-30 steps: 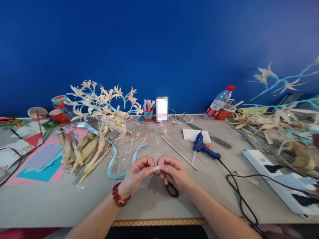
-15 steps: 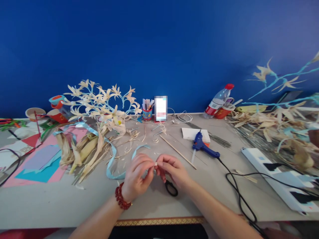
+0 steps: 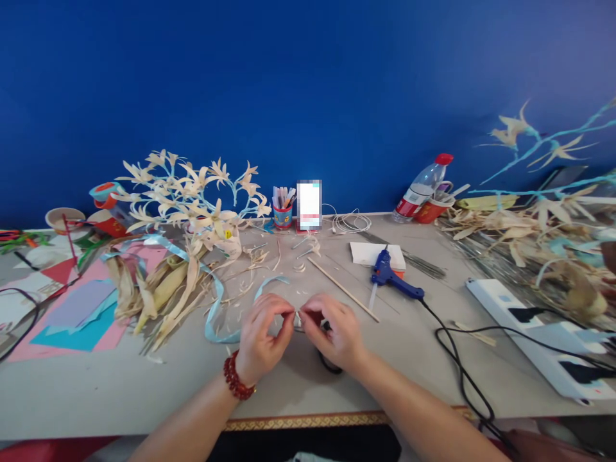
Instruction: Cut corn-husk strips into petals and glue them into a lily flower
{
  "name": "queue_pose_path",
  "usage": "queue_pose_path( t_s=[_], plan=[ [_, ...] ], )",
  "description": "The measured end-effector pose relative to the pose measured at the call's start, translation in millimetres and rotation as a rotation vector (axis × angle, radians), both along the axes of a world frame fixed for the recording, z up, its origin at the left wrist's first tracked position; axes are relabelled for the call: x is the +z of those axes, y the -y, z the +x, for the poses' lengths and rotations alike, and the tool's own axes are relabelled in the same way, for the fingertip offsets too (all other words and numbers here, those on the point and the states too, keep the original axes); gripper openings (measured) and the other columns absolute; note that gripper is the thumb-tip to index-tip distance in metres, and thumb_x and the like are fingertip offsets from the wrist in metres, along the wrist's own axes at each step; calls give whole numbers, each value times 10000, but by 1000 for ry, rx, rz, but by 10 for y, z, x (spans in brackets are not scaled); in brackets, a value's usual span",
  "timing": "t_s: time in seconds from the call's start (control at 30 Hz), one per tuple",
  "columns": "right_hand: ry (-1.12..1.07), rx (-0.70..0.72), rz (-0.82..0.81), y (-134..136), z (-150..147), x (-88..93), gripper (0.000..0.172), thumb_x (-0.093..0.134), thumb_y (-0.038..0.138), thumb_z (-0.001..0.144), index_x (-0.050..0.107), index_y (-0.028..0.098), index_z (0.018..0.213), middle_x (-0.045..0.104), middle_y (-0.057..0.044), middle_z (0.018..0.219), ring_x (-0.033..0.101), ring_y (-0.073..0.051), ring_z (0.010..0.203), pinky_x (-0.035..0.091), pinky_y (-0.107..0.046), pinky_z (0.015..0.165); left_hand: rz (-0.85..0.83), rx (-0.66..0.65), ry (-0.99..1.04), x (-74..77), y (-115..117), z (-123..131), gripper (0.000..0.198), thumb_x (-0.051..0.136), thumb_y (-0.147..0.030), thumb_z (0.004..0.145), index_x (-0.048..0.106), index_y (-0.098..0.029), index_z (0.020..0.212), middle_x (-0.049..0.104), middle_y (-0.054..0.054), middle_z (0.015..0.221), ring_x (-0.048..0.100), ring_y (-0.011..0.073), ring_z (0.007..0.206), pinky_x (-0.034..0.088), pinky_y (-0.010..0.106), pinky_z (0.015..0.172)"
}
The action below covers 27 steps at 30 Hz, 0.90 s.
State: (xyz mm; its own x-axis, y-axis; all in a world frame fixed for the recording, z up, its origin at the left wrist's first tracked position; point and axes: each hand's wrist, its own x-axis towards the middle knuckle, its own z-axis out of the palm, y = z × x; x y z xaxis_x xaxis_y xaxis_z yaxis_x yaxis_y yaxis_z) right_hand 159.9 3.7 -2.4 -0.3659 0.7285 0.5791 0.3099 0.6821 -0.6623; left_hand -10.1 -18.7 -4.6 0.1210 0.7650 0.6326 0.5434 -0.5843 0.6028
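Observation:
My left hand (image 3: 264, 330), with a red bead bracelet (image 3: 234, 378) at its wrist, has thumb and forefinger pinched together. My right hand (image 3: 335, 328) pinches opposite it, the fingertips of both hands almost touching. Between them shows a tiny pale piece (image 3: 297, 316), too small to make out what it is. Below my right hand appears a black handle loop (image 3: 329, 366), like that of scissors; the rest is hidden by the hand, and I cannot tell whether that hand holds it. Light-blue ribbon (image 3: 215, 314) curls on the table left of my left hand.
Dried husks (image 3: 166, 289) and a husk-flower arrangement (image 3: 192, 192) stand left. A wooden stick (image 3: 342, 289), a blue glue gun (image 3: 392, 279) with its black cord, and a white power strip (image 3: 520, 333) lie right. A tilted bottle (image 3: 421, 189) and pen cup (image 3: 283, 215) are behind.
My fingertips have drawn closer in a tighter pinch around the tiny pale piece, less of which shows. My right hand has turned slightly and now covers more of the black loop.

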Motion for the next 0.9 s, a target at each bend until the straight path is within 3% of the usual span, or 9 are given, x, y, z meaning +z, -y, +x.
queue_pose_path(
  t_s=[0.33, 0.6, 0.73, 0.9],
  plan=[
    [32, 38, 126, 0, -3, 23, 85, 501, 153, 885, 554, 219, 892, 619, -33, 730, 528, -143, 607, 427, -259, 575, 1, -39, 47, -20, 5, 15, 189, 572, -79, 798, 580, -228, 915, 658, 24, 820, 620, 196, 808, 470, 409, 877],
    [-53, -61, 85, -3, 66, -24, 105, 534, 157, 859, 578, 237, 911, 621, -29, 705, 572, -166, 636, 456, -287, 602, -105, 151, 109, -40, -12, -74, 66, 547, -159, 827, 565, -219, 847, 633, 18, 787, 612, 190, 799, 481, 332, 757],
    [-22, -45, 75, -1, 13, -30, 70, 543, 168, 856, 567, 231, 871, 603, -14, 678, 541, -147, 587, 424, -261, 562, -118, -10, 117, 46, -3, -44, 152, 533, -186, 838, 579, -198, 982, 647, 58, 897, 601, 206, 860, 481, 368, 805],
    [0, -30, 114, 16, -32, -24, 63, 538, 173, 863, 564, 230, 863, 628, -20, 694, 542, -142, 585, 431, -258, 569, -94, -27, -35, 100, -8, 17, 106, 525, -133, 823, 583, -220, 810, 632, 19, 735, 573, 190, 755, 440, 420, 910]
  ],
)
